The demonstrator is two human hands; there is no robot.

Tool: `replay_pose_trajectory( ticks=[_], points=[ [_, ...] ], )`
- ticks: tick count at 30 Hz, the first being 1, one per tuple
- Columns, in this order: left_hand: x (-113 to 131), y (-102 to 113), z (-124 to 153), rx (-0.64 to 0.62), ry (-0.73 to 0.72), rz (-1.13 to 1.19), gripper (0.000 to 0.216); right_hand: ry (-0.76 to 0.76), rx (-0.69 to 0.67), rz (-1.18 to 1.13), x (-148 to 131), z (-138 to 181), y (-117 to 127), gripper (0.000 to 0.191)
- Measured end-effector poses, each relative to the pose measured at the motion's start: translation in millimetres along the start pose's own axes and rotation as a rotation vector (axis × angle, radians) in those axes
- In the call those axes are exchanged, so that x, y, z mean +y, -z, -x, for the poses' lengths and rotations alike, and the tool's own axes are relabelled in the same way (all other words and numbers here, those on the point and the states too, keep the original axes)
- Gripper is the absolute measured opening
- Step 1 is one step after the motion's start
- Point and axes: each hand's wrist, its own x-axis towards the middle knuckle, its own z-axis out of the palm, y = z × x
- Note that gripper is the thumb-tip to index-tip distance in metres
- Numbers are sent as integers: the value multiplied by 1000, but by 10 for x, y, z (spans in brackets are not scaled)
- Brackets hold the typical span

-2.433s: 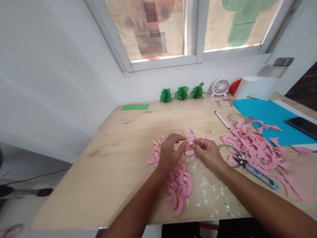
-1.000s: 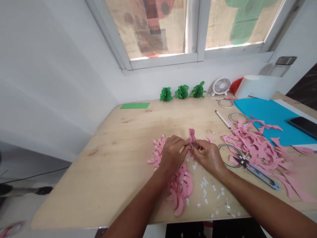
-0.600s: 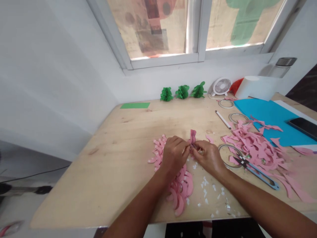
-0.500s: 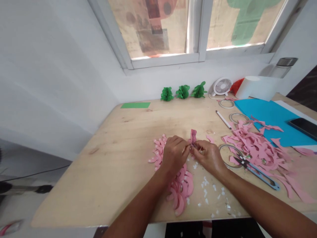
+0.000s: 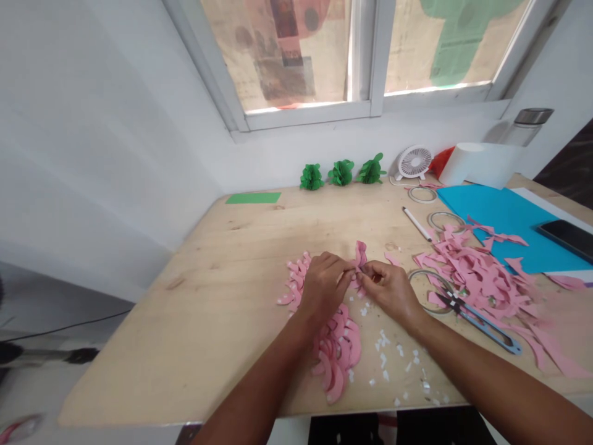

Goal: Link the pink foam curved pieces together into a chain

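Above the middle of the wooden table (image 5: 222, 309), my left hand (image 5: 322, 287) and my right hand (image 5: 389, 290) meet fingertip to fingertip. Both pinch a small bundle of curved pink paper petals (image 5: 360, 253) that sticks up between them. Under my left forearm lies a pile of loose pink petals (image 5: 336, 352), with more beside that hand at the left. Small white paper bits (image 5: 384, 358) are scattered below my right wrist.
A heap of pink paper scraps (image 5: 477, 278), blue-handled snips (image 5: 482, 321) and tape rings lie at the right. Further right are a blue sheet (image 5: 504, 216) and a phone (image 5: 569, 238). Three green paper balls (image 5: 340, 173), a small fan (image 5: 414, 162), a pen (image 5: 416, 224) stand toward the back.
The hands closed together on the pink petal piece, which turned from lying curved to standing upright between the fingertips. In the last second they have hardly moved.
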Motion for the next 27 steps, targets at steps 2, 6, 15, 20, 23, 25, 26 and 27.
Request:
replay_pose_trajectory(
  ticks=[2, 6, 15, 20, 23, 25, 26, 27],
  points=[
    [-1, -2, 0, 2, 6, 2, 11, -1, -6, -2, -1, -1, 4, 26],
    [6, -15, 0, 20, 11, 1, 11, -1, -14, 6, 2, -4, 6, 26],
    [34, 31, -1, 106, 143, 65, 9, -24, -52, -144, 18, -31, 10, 28],
    [25, 105, -14, 104, 268, 190, 7, -97, -59, -319, 32, -56, 27, 26],
    [18, 127, -24, 47, 286, 301, 12, -151, -31, -403, 42, -68, 26, 27],
    [18, 133, -27, 26, 292, 339, 14, -169, -13, -424, 37, -71, 27, 27],
    [18, 135, -27, 20, 297, 344, 15, -174, -10, -431, 30, -70, 28, 27],
    [17, 136, -27, 12, 300, 344, 14, -177, -12, -437, 22, -68, 30, 27]
  ],
)
